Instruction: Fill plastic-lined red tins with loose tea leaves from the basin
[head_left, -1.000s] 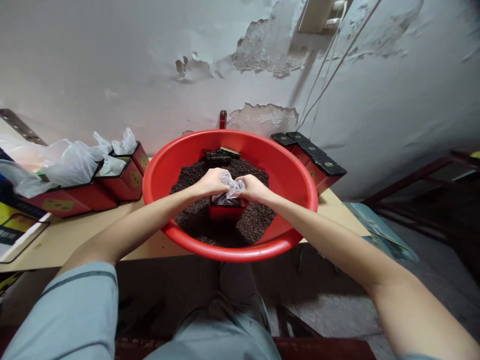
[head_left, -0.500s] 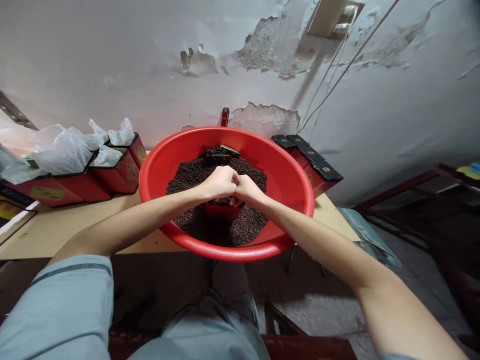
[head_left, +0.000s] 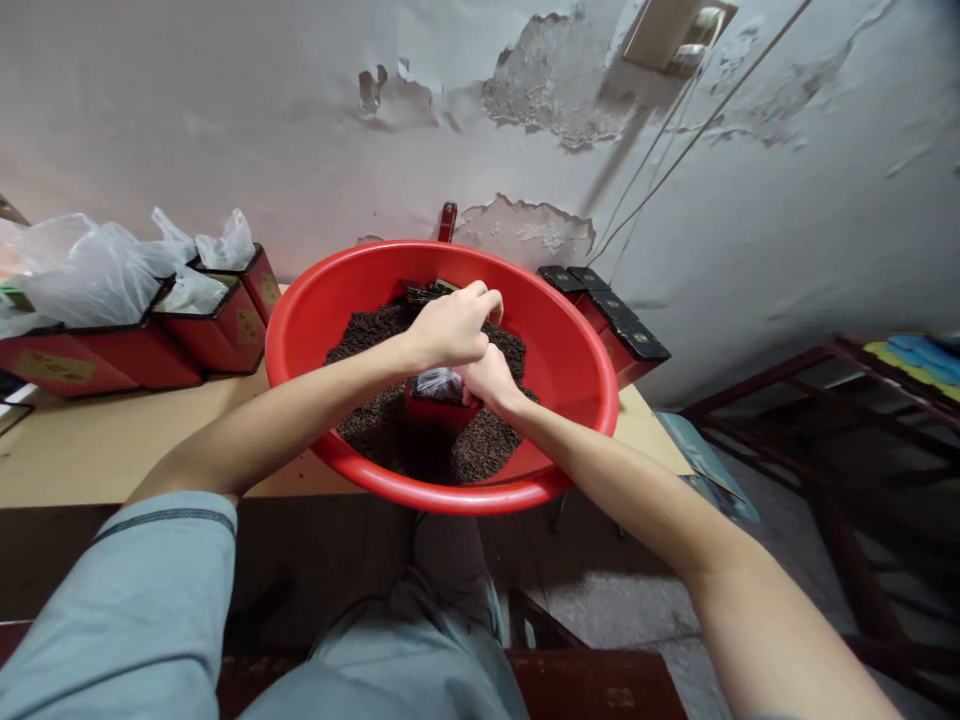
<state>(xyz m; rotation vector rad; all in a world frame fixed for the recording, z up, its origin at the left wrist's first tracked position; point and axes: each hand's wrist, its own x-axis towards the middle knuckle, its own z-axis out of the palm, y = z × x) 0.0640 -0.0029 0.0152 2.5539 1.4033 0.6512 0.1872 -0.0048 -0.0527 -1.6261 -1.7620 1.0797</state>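
A big red basin [head_left: 577, 400] holds dark loose tea leaves [head_left: 367, 410]. A red tin [head_left: 431, 412] stands sunk in the leaves, with a clear plastic liner [head_left: 439, 383] tucked into its mouth. My right hand [head_left: 486, 378] is closed at the tin's right rim, pressing on the liner. Raised above the tin, my left hand [head_left: 454, 325] has its fingers curled loosely; whether it holds anything is hidden. Dark lids [head_left: 424, 293] lie on the leaves at the far side of the basin.
Red tins with plastic liners [head_left: 217, 325] stand on the table [head_left: 112, 450] at the left. Closed red tins with black lids [head_left: 622, 325] stand to the right of the basin. A peeling wall lies behind. A metal frame [head_left: 840, 400] stands at the right.
The bunched plastic has been pushed down into the tin. My left hand has lifted away above it, towards the lids. My right hand stays low at the tin.
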